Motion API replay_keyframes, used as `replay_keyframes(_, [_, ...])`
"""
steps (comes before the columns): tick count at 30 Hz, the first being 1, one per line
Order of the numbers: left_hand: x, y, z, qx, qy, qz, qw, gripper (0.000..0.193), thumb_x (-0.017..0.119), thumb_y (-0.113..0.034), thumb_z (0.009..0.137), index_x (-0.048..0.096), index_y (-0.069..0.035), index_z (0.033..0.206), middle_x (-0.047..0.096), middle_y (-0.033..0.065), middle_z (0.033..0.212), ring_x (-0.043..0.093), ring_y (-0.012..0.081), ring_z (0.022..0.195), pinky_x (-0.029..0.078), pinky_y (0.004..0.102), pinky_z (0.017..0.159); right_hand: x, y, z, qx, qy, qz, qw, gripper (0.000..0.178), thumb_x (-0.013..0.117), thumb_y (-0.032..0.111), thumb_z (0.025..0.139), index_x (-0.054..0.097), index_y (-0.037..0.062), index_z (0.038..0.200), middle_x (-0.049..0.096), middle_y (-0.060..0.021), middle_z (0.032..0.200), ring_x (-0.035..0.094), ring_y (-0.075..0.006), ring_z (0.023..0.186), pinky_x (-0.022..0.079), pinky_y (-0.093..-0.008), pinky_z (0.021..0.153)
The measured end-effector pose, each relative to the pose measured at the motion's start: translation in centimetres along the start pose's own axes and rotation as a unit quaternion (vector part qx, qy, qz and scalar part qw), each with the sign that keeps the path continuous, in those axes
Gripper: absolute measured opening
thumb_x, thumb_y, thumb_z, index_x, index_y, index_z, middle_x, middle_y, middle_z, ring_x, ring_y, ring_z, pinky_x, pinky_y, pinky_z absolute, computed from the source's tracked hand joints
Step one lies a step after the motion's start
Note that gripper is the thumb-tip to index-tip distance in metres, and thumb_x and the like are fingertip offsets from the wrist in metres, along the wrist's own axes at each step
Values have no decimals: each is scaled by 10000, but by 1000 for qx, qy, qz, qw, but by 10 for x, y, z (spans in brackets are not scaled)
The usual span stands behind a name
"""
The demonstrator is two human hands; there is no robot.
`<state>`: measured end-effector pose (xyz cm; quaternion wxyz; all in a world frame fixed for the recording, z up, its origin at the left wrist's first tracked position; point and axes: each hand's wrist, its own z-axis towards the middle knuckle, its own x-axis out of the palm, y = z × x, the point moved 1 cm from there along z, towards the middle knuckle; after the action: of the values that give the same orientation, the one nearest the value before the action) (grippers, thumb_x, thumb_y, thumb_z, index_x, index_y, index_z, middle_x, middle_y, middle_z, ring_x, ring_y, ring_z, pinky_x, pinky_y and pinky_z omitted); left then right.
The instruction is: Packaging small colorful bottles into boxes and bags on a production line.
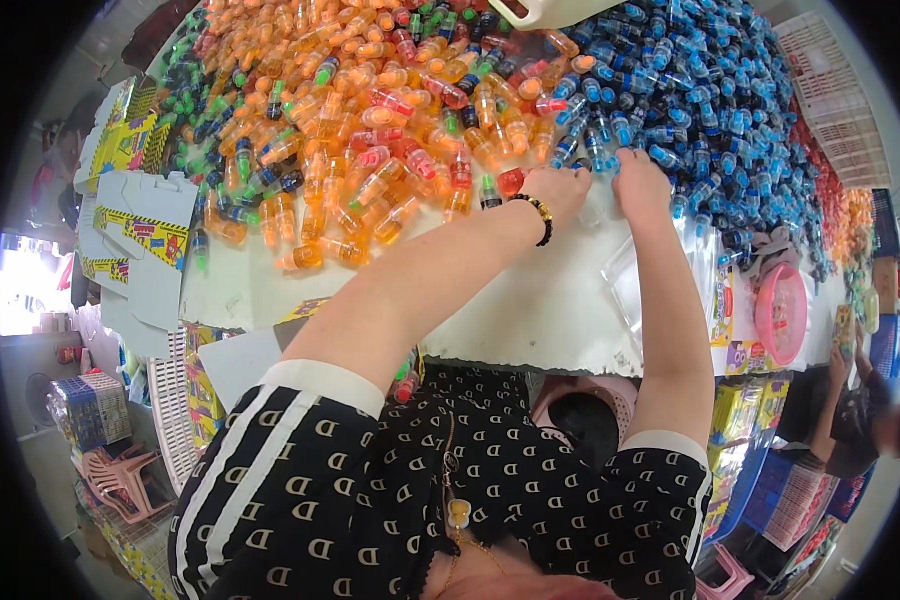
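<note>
At the near edge of a heap of small blue bottles [705, 120], my two hands work close together over the white tabletop. My left hand [560, 190], with a beaded bracelet at the wrist, has its fingers curled beside a small red bottle [510, 181]. What those fingers hold, if anything, is hidden. My right hand [642, 185] has its fingers bent in against the nearest blue bottles, and its grip is too small to make out. A clear plastic piece [590, 212] lies between the hands.
Orange bottles [315, 180], mixed with red and green ones, cover the table's left. Clear plastic bags [630, 275] lie beside my right forearm, near a pink basket [780, 315]. Folded cartons [140, 230] stand at left. A pale container [550, 10] sits at the far edge. Another person [870, 410] is at right.
</note>
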<state>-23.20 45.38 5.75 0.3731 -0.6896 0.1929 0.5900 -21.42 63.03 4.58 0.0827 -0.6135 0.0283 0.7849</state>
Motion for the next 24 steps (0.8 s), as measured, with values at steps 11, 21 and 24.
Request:
replay_keyframes(11, [-50, 43, -14, 82, -207, -152, 963, 230, 638, -181, 849, 643, -25, 1017, 643, 105, 948, 649, 254, 861, 536, 337, 727, 18, -4, -7, -64, -35, -81, 994, 161, 538, 112, 831, 612, 110, 974, 598, -112, 928, 621, -295, 836, 501, -441, 690])
replay_keyframes(21, [-144, 156, -168, 61, -177, -458, 869, 282, 629, -185, 896, 613, -5, 1113, 663, 75, 993, 627, 145, 907, 510, 294, 796, -41, 17, -19, -158, -143, 58, 975, 226, 599, 88, 847, 626, 94, 1071, 575, -99, 833, 600, -276, 769, 484, -403, 624])
replay_keyframes(24, [-164, 145, -240, -80, -162, -601, 779, 270, 631, -147, 890, 611, -13, 1123, 654, 62, 1021, 627, 150, 905, 499, 294, 827, -107, 70, -47, -165, -94, 281, 941, 310, 641, 17, 816, 633, 72, 1121, 615, -96, 900, 587, -247, 730, 472, -365, 616])
